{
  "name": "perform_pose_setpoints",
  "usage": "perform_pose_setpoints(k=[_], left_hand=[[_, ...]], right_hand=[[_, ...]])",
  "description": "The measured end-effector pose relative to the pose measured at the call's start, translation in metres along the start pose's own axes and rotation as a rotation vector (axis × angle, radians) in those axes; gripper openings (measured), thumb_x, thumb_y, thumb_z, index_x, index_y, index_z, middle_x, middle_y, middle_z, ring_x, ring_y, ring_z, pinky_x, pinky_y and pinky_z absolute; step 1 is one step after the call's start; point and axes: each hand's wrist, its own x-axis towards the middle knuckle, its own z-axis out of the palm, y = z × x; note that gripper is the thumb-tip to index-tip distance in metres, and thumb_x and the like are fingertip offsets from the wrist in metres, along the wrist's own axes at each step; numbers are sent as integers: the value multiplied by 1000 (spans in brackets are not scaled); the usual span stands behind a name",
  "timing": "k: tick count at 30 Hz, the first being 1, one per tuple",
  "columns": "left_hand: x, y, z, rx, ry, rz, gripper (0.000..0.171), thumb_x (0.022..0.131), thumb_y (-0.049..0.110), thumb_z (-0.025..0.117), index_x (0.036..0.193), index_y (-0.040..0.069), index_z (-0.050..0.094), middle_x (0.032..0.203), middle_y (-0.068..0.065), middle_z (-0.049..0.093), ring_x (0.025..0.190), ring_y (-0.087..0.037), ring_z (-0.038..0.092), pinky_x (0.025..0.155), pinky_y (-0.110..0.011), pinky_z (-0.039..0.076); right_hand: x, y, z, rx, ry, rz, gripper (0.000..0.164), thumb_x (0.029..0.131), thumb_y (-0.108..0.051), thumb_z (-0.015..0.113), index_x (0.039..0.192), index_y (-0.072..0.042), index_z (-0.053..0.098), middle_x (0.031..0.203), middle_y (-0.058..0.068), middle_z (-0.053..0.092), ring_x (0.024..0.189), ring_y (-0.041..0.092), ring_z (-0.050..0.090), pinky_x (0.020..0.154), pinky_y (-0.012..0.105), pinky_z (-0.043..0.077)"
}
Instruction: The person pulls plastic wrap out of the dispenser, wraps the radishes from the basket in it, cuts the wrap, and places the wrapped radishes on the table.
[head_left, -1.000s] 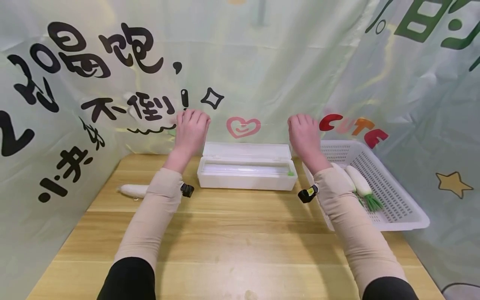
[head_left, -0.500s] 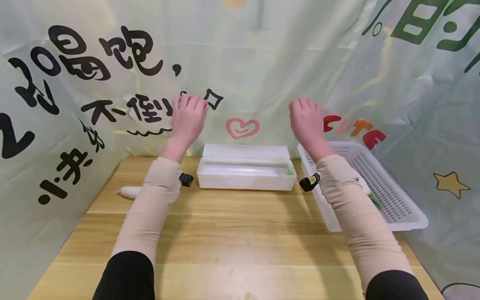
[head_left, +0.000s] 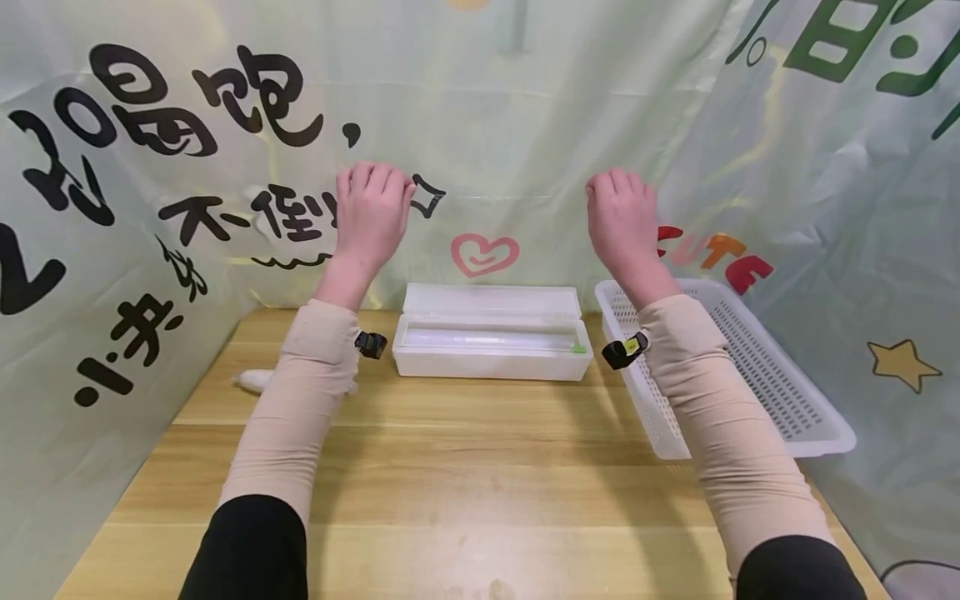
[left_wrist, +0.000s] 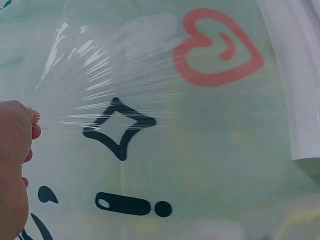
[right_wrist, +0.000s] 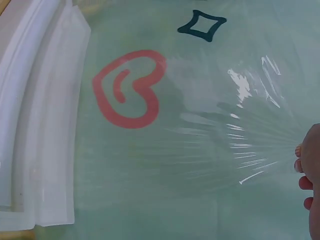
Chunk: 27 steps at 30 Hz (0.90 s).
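Clear cling film stretches between the two hands, its creases fanning out from each grip. My left hand pinches one corner of it, raised in front of the wall sheet. At the other corner, my right hand pinches the film with curled fingers; the right wrist view shows the creased film running to those fingertips. Below and between the hands stands a white cling film dispenser box, its lid tilted up at the back. A clear roll lies inside, and a small green piece sits at its right end.
On the wooden table, a white radish lies at left, partly behind the left forearm. A white perforated basket stands at right, partly covered by the right arm. A printed sheet hangs behind as a wall.
Both hands have risen, drawing the film upward from the box, and have spread slightly apart. The right arm now covers the radishes seen earlier in the basket.
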Motion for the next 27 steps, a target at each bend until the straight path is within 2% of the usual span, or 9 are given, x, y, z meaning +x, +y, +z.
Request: perform_pose_setpoints(k=[3, 6, 8, 11, 15, 18, 22, 27], left_hand=[[1, 2, -6, -19, -5, -17, 26, 102, 26, 49, 100, 4, 64, 106, -12, 66, 105, -34, 51, 98, -48, 35], [-1, 5, -14, -39, -38, -46, 27, 102, 27, 48, 101, 5, 64, 107, -12, 65, 106, -34, 51, 100, -48, 35], [-2, 8, -21, -57, -66, -64, 28, 102, 27, 48, 102, 5, 64, 108, -12, 65, 107, -34, 51, 101, -48, 34], [-3, 12, -29, -81, -103, -89, 29, 103, 28, 46, 103, 5, 64, 109, -12, 65, 107, -34, 51, 100, -48, 36], [-6, 20, -38, -152, -134, -115, 29, 103, 27, 46, 104, 4, 63, 103, -13, 66, 101, -33, 57, 97, -48, 41], [-14, 26, -43, -237, -109, -127, 26, 102, 23, 48, 102, 2, 64, 94, -14, 67, 88, -33, 60, 86, -48, 46], [-31, 34, -49, -379, -60, -157, 22, 101, 18, 50, 100, 0, 63, 88, -14, 69, 77, -31, 59, 71, -44, 47], [-58, 42, -60, -617, -51, -224, 19, 102, 15, 47, 99, -1, 57, 88, -12, 72, 81, -25, 67, 66, -32, 50]], right_hand=[[0, -4, -7, 51, -29, 49, 24, 103, -16, 44, 103, 2, 59, 101, 21, 62, 100, 40, 55, 82, 52, 45], [-6, -13, -16, 148, -103, 134, 26, 104, -18, 41, 107, 3, 57, 99, 21, 62, 92, 39, 57, 83, 52, 48], [-11, -20, -21, 229, -145, 201, 27, 104, -18, 40, 110, 3, 56, 96, 21, 62, 83, 38, 58, 78, 49, 50], [-20, -35, -26, 363, -159, 268, 26, 103, -18, 43, 111, 3, 56, 91, 19, 65, 76, 32, 60, 67, 37, 51], [-33, -58, -29, 542, -116, 272, 21, 101, -16, 49, 106, 2, 60, 85, 17, 68, 71, 25, 61, 56, 20, 42], [-45, -74, -29, 656, -91, 274, 19, 100, -15, 53, 103, 1, 63, 82, 15, 68, 68, 21, 59, 54, 15, 40], [-65, -87, -30, 804, -97, 296, 18, 99, -13, 54, 101, 2, 64, 80, 14, 66, 69, 14, 59, 59, 14, 45], [-99, -93, -43, 970, -170, 285, 15, 98, -9, 55, 100, 4, 63, 82, 15, 63, 73, 9, 57, 66, 18, 50]])
